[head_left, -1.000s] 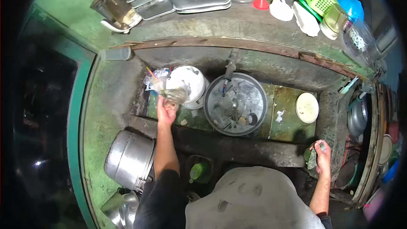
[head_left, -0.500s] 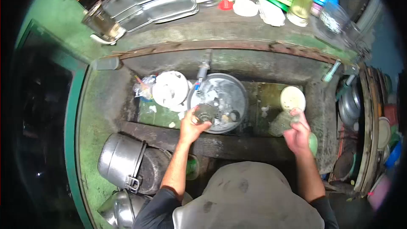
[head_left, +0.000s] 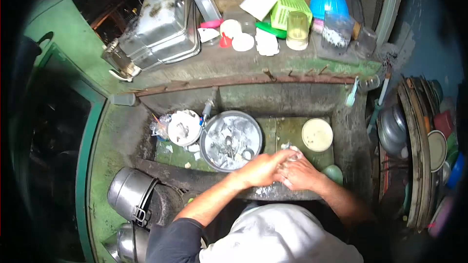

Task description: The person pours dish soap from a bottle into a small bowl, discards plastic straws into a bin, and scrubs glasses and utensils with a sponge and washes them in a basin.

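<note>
My left hand (head_left: 265,169) and my right hand (head_left: 301,171) are closed together above the front ledge of the sink, right of the basin. The drinking glass that my left hand held earlier is mostly hidden between them. A crumpled mesh scrubber, at my right fingers before, is also covered by the hands; pale suds show at the fingertips. Beside my left hand stands a round metal basin (head_left: 209,153) of cloudy, soapy water with spoons or similar utensils in it. A cream tub (head_left: 317,135) sits behind my right hand, and a green bowl (head_left: 333,174) lies by its wrist.
Left of the basin are a white bucket (head_left: 184,127) with scraps and a plastic bag (head_left: 161,126). Metal pots (head_left: 129,192) stand at the lower left. Trays (head_left: 163,34), a green basket (head_left: 291,12) and containers line the back shelf. A wooden rack (head_left: 414,151) is at right.
My left hand has carried the glass from over the basin rightward and toward me. My right hand has moved left to meet it. The camera view has shifted.
</note>
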Demonstrator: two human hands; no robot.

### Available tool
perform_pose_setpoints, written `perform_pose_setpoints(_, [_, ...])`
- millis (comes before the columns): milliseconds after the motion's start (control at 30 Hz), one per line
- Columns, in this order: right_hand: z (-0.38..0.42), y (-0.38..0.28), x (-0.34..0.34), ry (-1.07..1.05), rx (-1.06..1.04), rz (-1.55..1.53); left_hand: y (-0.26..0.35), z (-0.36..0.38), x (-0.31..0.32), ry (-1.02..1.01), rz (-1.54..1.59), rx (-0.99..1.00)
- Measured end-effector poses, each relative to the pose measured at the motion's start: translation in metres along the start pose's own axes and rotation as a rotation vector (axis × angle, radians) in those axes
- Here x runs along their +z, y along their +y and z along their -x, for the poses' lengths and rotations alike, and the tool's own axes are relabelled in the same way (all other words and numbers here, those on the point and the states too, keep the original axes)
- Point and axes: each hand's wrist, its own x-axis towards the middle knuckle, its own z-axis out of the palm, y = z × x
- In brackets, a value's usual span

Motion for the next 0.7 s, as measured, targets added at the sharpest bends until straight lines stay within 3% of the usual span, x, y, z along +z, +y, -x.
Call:
perform_pose_setpoints(100, [0.013,0.017,0.008,-0.138,0.067,-0.090,0.021,-0.037,-0.002,-0.140,-0.135,-0.017])
perform_pose_setpoints(167, [0.021,0.021,0.007,0.181,0.287,-0.610,0.030,-0.057,-0.009,-0.139,-0.126,-0.007])
perform_pose_setpoints(200, [0.025,0.020,0.000,0.288,0.295,-0.618,0.034,-0.066,-0.014,-0.151,-0.104,-0.003])
perform_pose_setpoints(267, [0.034,0.019,0.003,0.491,0.398,-0.975,0.045,-0.077,-0.023,-0.087,-0.018,-0.001])
perform_pose_setpoints(333, [0.035,0.010,-0.007,0.710,0.382,-1.243,0.034,-0.075,-0.025,0.134,0.112,0.177])
perform_pose_setpoints(400, [0.032,0.002,-0.019,0.923,0.442,-1.510,-0.001,-0.066,-0.008,0.199,0.251,0.242])
perform_pose_setpoints(467, [0.029,-0.005,-0.028,1.050,0.498,-1.573,-0.028,-0.063,0.024,0.414,0.605,0.113])
perform_pose_setpoints(500, [0.030,0.002,-0.019,1.019,0.416,-1.334,-0.010,-0.057,0.021,0.360,0.988,-0.156])
perform_pose_setpoints(533, [0.034,0.010,-0.009,0.971,0.345,-1.095,-0.013,-0.058,0.022,0.403,1.082,-0.295])
perform_pose_setpoints(600, [0.043,0.015,-0.040,0.442,0.192,-0.368,-0.016,-0.053,0.013,0.312,1.249,-0.397])
perform_pose_setpoints(667, [0.041,0.019,-0.048,0.205,0.070,-0.125,-0.012,-0.048,0.022,0.245,1.135,-0.464])
perform_pose_setpoints(700, [0.043,0.021,-0.041,0.171,0.093,-0.143,-0.009,-0.045,0.026,0.280,1.078,-0.435])
